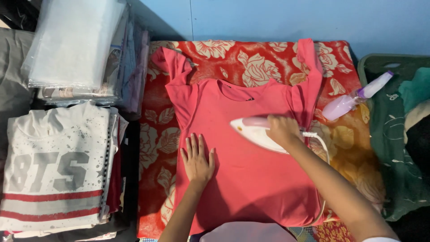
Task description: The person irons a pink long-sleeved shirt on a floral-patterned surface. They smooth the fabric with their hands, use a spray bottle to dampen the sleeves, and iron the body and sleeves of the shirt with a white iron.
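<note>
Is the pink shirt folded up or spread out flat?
Spread out flat. The pink shirt lies open on the flowered cloth, sleeves out, left hand pressing it, right hand holding the iron.

Pink T-shirt [251, 179] spread flat on red floral cloth, neckline away, white iron [255, 133] resting on its chest, tip pointing left

Place: a home ironing corner, or perhaps a small garment workroom.
Surface: a red floral cloth [268, 62] spread as an ironing pad.
Tools: an iron [255, 132] and a spray bottle [354, 101].
Stock: folded shirts [58, 166] and bagged garments [76, 45] stacked alongside.
</note>
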